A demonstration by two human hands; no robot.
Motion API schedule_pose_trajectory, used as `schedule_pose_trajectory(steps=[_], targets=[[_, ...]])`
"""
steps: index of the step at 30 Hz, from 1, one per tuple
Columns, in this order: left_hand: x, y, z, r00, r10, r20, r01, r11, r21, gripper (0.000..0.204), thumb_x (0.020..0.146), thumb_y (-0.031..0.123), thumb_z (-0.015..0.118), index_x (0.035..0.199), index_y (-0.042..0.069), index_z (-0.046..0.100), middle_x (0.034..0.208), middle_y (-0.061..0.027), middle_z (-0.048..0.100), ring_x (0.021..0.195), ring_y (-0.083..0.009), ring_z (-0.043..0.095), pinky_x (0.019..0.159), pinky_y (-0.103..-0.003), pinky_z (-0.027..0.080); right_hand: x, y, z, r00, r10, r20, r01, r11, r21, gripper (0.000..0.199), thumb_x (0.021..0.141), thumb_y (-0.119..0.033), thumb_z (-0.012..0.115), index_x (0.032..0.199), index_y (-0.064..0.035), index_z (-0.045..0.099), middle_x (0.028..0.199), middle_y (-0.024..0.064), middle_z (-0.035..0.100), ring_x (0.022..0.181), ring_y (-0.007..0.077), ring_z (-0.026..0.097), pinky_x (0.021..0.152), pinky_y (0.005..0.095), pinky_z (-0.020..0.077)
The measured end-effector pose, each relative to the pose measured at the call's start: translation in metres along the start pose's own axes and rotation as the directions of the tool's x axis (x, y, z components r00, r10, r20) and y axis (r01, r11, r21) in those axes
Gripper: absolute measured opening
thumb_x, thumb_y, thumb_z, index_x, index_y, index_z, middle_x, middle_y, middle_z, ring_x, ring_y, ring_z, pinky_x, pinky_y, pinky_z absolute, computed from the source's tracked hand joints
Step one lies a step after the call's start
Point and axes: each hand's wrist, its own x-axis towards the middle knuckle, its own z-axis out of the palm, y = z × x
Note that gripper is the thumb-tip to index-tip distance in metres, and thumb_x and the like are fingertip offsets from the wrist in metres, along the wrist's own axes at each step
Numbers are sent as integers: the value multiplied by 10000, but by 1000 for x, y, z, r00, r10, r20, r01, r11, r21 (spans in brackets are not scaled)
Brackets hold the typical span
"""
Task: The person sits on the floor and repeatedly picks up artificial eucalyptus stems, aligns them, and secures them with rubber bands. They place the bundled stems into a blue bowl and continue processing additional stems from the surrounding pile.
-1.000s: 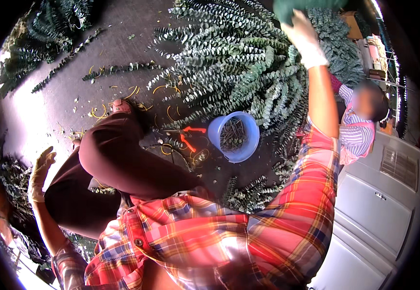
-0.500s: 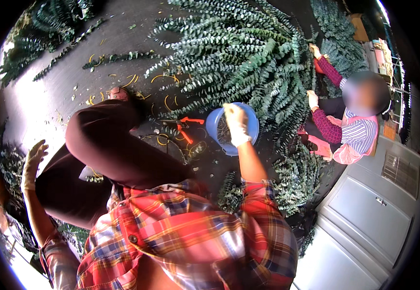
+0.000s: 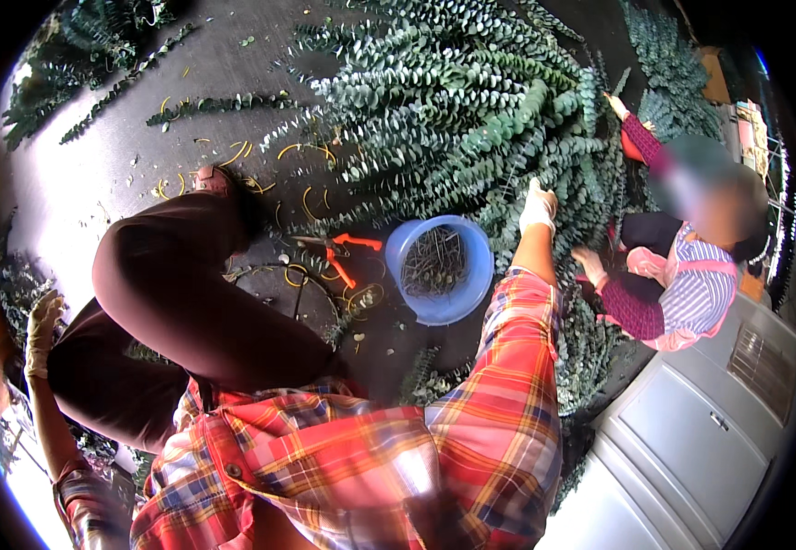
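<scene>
My right hand (image 3: pixel 538 209), in a white glove, reaches to the near edge of a big pile of eucalyptus stems (image 3: pixel 453 101). Its fingers are curled in against the leaves; what they hold, if anything, is hidden. Just left of that forearm stands a blue bucket (image 3: pixel 478 275) with a tangle of thin, dark, wire-like pieces (image 3: pixel 434 261) inside. Far to the left, my left hand (image 3: pixel 45 332), gloved too, is raised beside my knee with its fingers apart and loosely bent; nothing shows in it.
Orange-handled pruning shears (image 3: pixel 341 258) lie open on the dark floor between my leg and the bucket. Yellow strips (image 3: pixel 306 151) and leaf bits are scattered around. A co-worker (image 3: pixel 691 275) sits at the right by more eucalyptus (image 3: pixel 668 69). Grey panelled doors (image 3: pixel 691 412) stand lower right.
My right hand has moved from above the bucket rightward and away to the eucalyptus pile, uncovering the bucket's contents. My left hand has shifted slightly left and nearer. The co-worker's near hand has dropped lower.
</scene>
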Motion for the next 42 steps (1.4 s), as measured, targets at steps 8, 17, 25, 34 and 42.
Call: schedule_pose_trajectory(steps=[8,17,25,34,42], targets=[[14,3,-7,999,-18,51,12,991,132,372,898,250,593,1194,27,554,997,-43,632,878,-108,587,753,-237,473,11,19,-6,998,-47,-51,69,731,679,253,856,-244,582,961,-33,675,782,78,642,697,207,582,617,311,452],[30,27,8,988,-83,129,75,995,63,433,883,289,595,1234,46,526,993,-22,627,788,-95,550,685,-235,454,-80,9,-175,896,-410,-170,232,106,967,171,842,-196,541,760,-50,578,726,68,596,660,163,539,685,293,418],[27,52,30,988,-4,157,-3,999,45,457,886,340,568,1260,84,510,1054,-34,615,829,-108,539,749,-269,434,-172,-50,-290,665,-668,-333,126,-338,933,203,793,-198,556,693,-84,421,648,5,333,619,134,292,599,295,257],[25,46,34,946,318,57,-312,946,-91,480,919,322,514,1308,47,451,1270,-88,511,1163,-179,485,961,-336,402,-259,-97,-349,661,-598,-453,35,-578,815,386,760,-231,626,1103,-71,551,957,50,576,717,137,485,621,291,357],[-83,365,153,487,840,-240,-873,479,-93,756,798,286,648,1420,75,275,1438,-107,342,1324,-231,315,1101,-359,208,-339,-151,-344,216,-855,-472,-296,-518,803,265,749,-176,644,955,-15,601,1009,91,611,967,256,574,854,406,451]])
